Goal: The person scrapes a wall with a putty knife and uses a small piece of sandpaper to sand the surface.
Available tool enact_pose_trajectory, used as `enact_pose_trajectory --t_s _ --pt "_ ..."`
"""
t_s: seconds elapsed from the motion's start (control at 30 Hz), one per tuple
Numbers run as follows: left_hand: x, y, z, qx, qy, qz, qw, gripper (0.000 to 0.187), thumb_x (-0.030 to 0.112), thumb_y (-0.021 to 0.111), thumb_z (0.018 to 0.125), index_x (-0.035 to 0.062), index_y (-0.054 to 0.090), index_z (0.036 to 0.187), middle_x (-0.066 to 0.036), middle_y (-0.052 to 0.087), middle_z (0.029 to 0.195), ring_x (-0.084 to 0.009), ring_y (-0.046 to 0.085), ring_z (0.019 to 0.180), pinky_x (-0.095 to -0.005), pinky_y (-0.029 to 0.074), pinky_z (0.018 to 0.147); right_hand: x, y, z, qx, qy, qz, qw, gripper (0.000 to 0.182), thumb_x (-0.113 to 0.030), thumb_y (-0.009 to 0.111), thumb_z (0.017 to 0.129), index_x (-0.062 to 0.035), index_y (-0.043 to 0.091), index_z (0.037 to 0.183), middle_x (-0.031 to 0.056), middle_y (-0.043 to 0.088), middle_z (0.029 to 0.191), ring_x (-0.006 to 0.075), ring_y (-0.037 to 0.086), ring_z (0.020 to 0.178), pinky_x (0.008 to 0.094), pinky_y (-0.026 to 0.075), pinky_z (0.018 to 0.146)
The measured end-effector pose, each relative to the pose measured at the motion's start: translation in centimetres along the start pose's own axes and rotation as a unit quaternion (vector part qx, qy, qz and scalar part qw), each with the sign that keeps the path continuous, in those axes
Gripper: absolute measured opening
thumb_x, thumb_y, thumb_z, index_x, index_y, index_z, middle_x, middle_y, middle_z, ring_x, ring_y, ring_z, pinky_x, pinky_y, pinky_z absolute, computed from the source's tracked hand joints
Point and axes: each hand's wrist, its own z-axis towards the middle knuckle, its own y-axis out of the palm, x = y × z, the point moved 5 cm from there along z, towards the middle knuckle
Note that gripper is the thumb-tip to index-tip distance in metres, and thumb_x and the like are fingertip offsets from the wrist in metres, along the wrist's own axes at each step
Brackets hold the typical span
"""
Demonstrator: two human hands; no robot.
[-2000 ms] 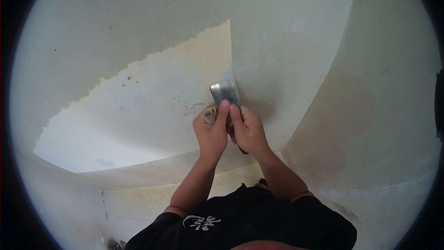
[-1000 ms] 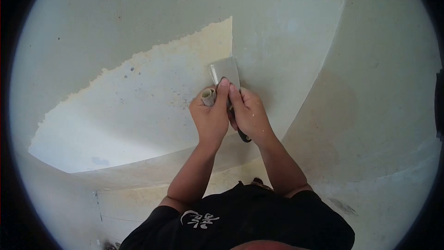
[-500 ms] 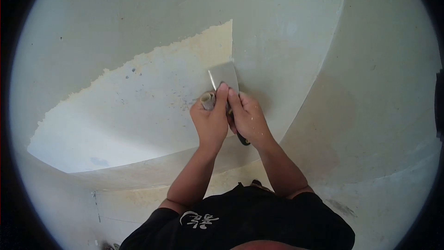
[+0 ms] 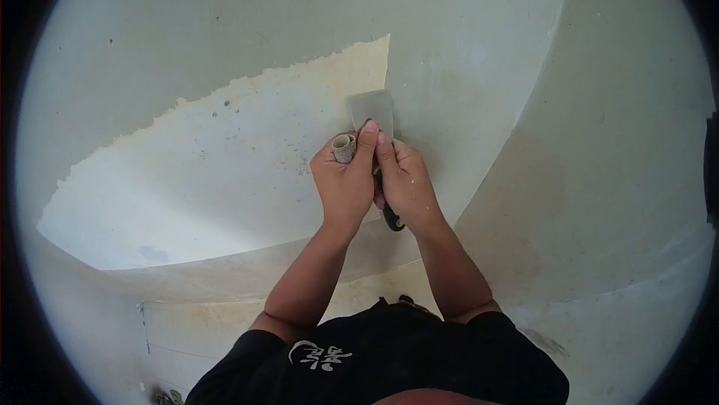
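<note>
A scraper with a broad metal blade (image 4: 372, 107) and a black handle (image 4: 392, 219) lies over the right edge of a pale patch (image 4: 247, 173) on the wall. My right hand (image 4: 406, 184) is closed round the handle, its thumb pointing up along the tool. My left hand (image 4: 338, 184) presses its thumb on the base of the blade. Between that thumb and its curled fingers sits a small rolled-up strip (image 4: 344, 149), cream inside and greyish outside. Whether the blade's edge touches the wall is hard to tell. The lower fingers of both hands are largely hidden.
Grey-green coating (image 4: 464, 53) surrounds the patch, with a ragged border above and a straight edge at right. A wall corner line (image 4: 511, 135) runs down the right side. Below the patch is a ledge-like edge (image 4: 225, 264). Some plant-like leaves (image 4: 166, 396) show at bottom left.
The scraper blade has moved slightly up along the patch's right edge and turned more upright. Both hands keep their hold. The view has shifted a little.
</note>
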Motion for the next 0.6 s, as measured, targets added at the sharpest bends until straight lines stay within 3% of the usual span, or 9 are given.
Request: enact_pose_trajectory --t_s 0.17,0.33,0.6 --pt "-1.2 -0.3 0.0 -0.004 0.028 0.023 0.999 0.035 0.029 0.067 0.093 0.0046 0.059 0.069 0.001 0.051 0.055 -0.0050 0.046 0.047 -0.0234 0.036 0.042 0.8 -0.3 -0.2 -0.013 0.009 -0.006 1.000 0.050 -0.042 0.040 0.103 -0.0031 0.052 0.074 0.0020 0.049 0.052 0.0093 0.045 0.038 0.0267 0.034 0.036" --pt "0.6 0.4 0.3 -0.025 -0.002 -0.022 0.999 0.034 0.029 0.067 0.093 0.0041 0.060 0.071 0.001 0.051 0.055 -0.0050 0.046 0.047 -0.0238 0.036 0.042 -0.9 -0.2 0.3 -0.008 0.005 0.007 1.000 0.051 -0.043 0.040 0.103 -0.0028 0.052 0.074 0.0019 0.048 0.051 0.0100 0.045 0.037 0.0270 0.034 0.037" --pt "-0.7 0.6 0.6 -0.017 0.010 -0.030 0.999 0.035 0.031 0.067 0.093 0.0040 0.060 0.072 0.001 0.051 0.054 -0.0060 0.046 0.046 -0.0239 0.037 0.042 -0.8 -0.7 0.5 0.014 -0.006 -0.065 0.998 0.052 -0.044 0.040 0.103 -0.0029 0.052 0.073 0.0027 0.048 0.048 0.0102 0.045 0.037 0.0276 0.034 0.036"
